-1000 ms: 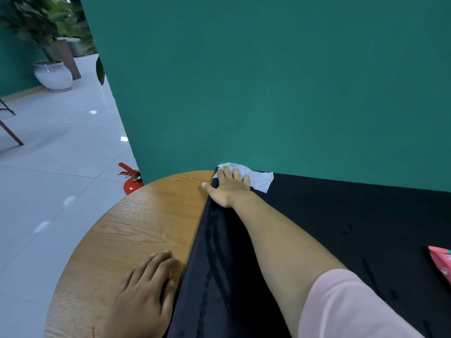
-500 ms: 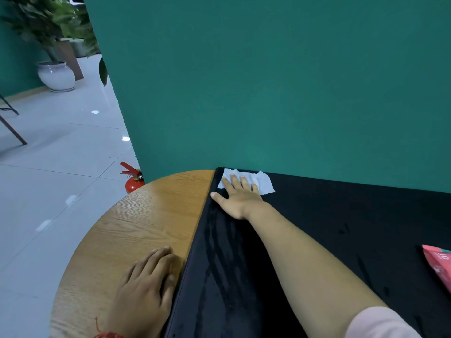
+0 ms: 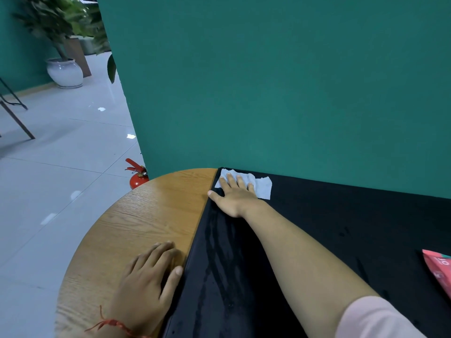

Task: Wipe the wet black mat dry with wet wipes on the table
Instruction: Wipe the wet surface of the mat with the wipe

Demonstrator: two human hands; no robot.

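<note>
The black mat (image 3: 317, 228) covers the right part of a round wooden table (image 3: 146, 220). Wet streaks shine along the mat's left edge. A white wipe (image 3: 262, 187) lies flat at the mat's far left corner, by the green wall. My right hand (image 3: 234, 193) presses on the wipe with straight, spread fingers, thumb out toward the wood. My left hand (image 3: 148, 276) rests flat on the bare wood at the mat's near left edge, thumb touching the mat's border.
A pink wipes pack (image 3: 439, 269) lies on the mat at the right edge of view. The green wall (image 3: 268, 93) stands right behind the table. On the tiled floor to the left are a red fire extinguisher (image 3: 136, 176) and a potted plant (image 3: 64, 71).
My right hand with the wipe has shifted slightly back from the wall at the mat's far left corner, and the wipe lies flatter. My left hand has stayed in place.
</note>
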